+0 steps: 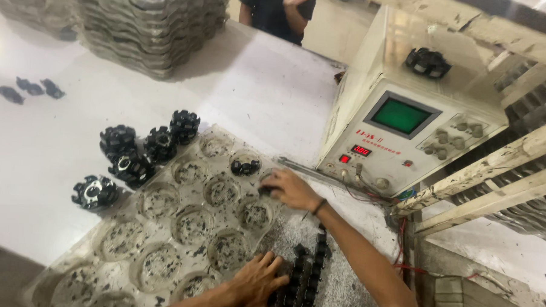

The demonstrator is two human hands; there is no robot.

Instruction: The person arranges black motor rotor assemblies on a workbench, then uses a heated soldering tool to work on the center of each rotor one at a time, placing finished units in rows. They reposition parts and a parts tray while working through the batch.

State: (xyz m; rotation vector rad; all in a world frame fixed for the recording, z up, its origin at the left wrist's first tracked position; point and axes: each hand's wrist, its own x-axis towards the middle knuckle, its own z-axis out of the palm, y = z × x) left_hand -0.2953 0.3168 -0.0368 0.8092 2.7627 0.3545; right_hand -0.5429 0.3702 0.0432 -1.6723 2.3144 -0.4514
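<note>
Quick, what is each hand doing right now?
Left hand: fingers spread open, resting on the row of black parts.
Right hand: curled over a tray pocket; whether it holds anything cannot be told.

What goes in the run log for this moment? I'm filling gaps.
left hand: on black round parts row | right hand: at clear plastic pocketed tray | grip: unclear

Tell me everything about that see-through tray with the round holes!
The tray looks like thin, clear plastic with rows of round cups. It lies flat on the white table, a bit crooked. Dark crumbs and specks dirty the cups. Nearly all are empty; one black part sits in a cup near the far edge. The right hand touches its far right corner, and the left hand rests at its near edge.
</note>
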